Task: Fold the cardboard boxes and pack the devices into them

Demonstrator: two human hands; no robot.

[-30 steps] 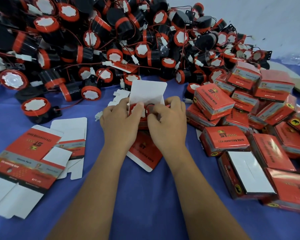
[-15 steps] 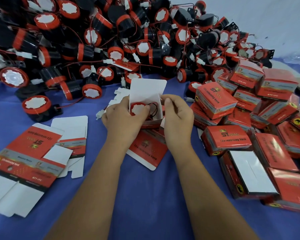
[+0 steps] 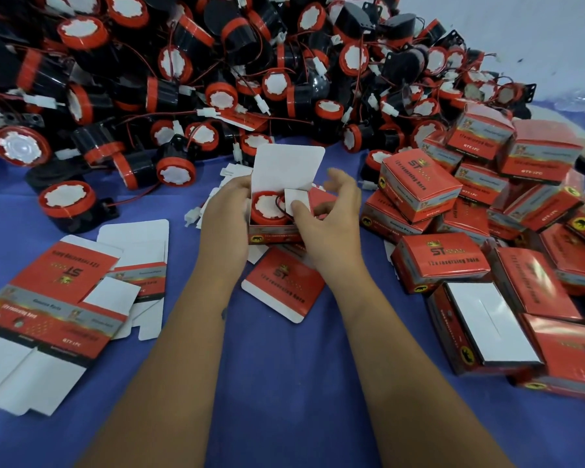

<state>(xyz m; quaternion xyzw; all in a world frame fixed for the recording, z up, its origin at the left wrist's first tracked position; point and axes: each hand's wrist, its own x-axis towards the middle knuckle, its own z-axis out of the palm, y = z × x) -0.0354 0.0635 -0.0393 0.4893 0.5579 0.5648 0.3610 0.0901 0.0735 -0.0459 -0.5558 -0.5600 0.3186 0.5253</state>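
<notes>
Nearest on the blue worktop [image 3: 284, 383] lie flat blanks [image 3: 48, 309], still unfolded, so folding remains to be done. Just beyond, over a loose red flap [image 3: 281, 285], the left hand [image 3: 227, 211] grips the side of an open box [image 3: 274, 231], and the right hand [image 3: 328, 214] presses its thumb on the small side flap [image 3: 296, 199], the other fingers spread above. A device [image 3: 267, 207] already sits inside, its white face up; the lid [image 3: 286, 167] stands open. This box seems one tuck from shut. To the right a heap of closed boxes [image 3: 419, 187] shows work done. Farthest, the big pile of devices [image 3: 217, 79] says most is left. The box's far wall and the left fingertips are hidden, and the pile runs out of frame.
</notes>
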